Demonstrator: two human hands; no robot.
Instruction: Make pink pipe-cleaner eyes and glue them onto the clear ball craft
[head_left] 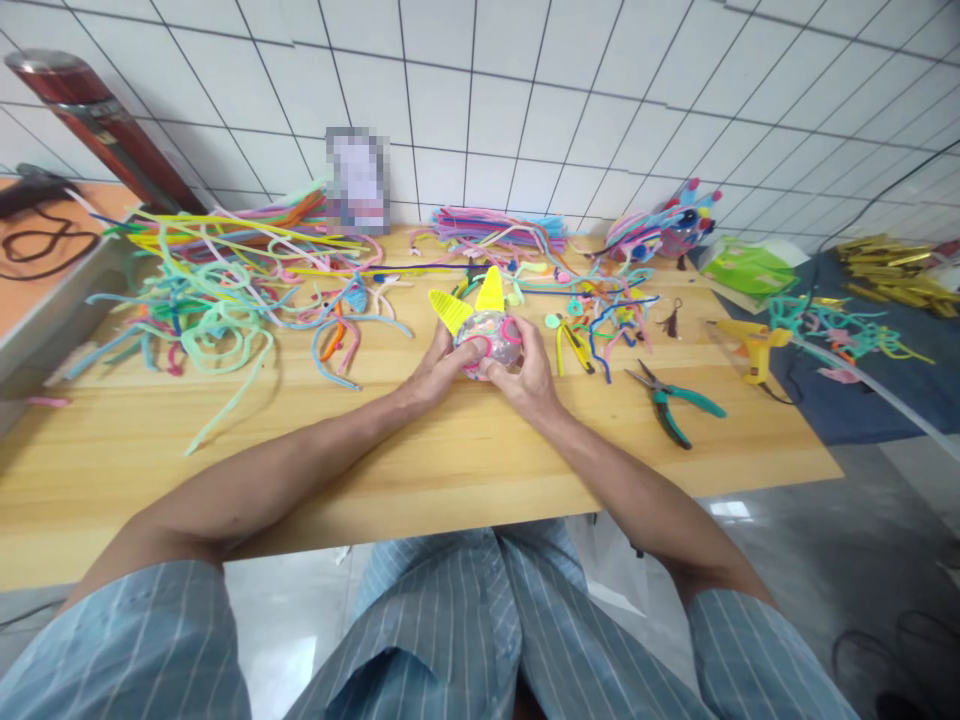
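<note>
Between my two hands is a clear ball [489, 328] with shiny bits inside, two yellow pipe-cleaner ears [490, 292] on top and pink pipe-cleaner rings on its front. My left hand [448, 362] wraps round its left side, thumb across the front. On the right side my right hand [529, 372] grips it, with the thumb low on the ball and fingers by a pink ring. Both hands are just above the wooden table or resting on it; I cannot tell which. The fingers behind the ball are hidden.
Loose pipe cleaners [217, 320] lie tangled at left, with a bundle [499, 228] behind. Teal-handled pliers [671, 400] and a yellow glue gun [754, 345] lie at right. A decorated pipe-cleaner piece [679, 225] stands near the tiled wall. A red flask [101, 125] stands back left.
</note>
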